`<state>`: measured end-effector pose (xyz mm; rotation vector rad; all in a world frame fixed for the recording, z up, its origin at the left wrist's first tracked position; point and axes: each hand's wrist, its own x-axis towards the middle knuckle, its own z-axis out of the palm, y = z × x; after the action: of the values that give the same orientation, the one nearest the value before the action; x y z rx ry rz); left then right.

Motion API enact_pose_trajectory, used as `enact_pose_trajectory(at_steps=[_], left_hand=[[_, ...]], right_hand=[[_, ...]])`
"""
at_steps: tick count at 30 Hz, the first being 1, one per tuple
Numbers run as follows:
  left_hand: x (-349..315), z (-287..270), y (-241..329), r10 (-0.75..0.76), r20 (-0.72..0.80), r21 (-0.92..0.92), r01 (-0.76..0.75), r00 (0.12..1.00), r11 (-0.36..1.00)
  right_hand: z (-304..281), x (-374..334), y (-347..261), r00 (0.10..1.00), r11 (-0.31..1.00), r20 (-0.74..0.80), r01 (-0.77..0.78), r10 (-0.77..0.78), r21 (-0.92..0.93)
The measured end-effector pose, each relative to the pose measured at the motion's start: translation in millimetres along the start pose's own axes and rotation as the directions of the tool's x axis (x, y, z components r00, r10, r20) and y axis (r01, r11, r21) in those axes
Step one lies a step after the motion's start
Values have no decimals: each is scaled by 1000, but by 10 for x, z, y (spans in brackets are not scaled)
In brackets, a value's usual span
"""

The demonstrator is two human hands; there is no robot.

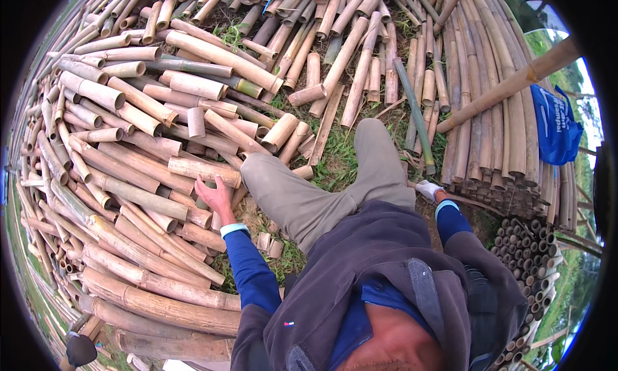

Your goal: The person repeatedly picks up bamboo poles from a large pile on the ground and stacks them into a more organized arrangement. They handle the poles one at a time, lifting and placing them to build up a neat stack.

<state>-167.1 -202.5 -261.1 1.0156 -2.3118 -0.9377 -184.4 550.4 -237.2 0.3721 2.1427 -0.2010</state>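
My left hand is bare, with its fingers spread, just at the near side of a short cut bamboo piece on the pile. Whether the fingertips touch that piece I cannot tell. On the other side of my legs, my right hand wears a white glove. Its fingers are curled, and what they hold is too small and partly hidden to make out. Beyond that hand leans a thin green bamboo pole. Both forearms are in blue sleeves.
A large loose heap of cut bamboo lies left and ahead. Long poles are stacked at the right, with a slanting bamboo pole across them and a blue bag. Bundled tubes show their ends at the lower right. Grass lies between my knees.
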Motion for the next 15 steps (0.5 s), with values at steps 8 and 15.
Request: enact_pose_trajectory(at_steps=[8,15], left_hand=[[205,386,-62,-124,-115,93,135,986,986],[298,389,-257,-270,36,64,268,962,961]], right_hand=[[348,206,-246,928,882,-160,370,-336,293],[243,20,-949,984,947,-104,166,-142,276]])
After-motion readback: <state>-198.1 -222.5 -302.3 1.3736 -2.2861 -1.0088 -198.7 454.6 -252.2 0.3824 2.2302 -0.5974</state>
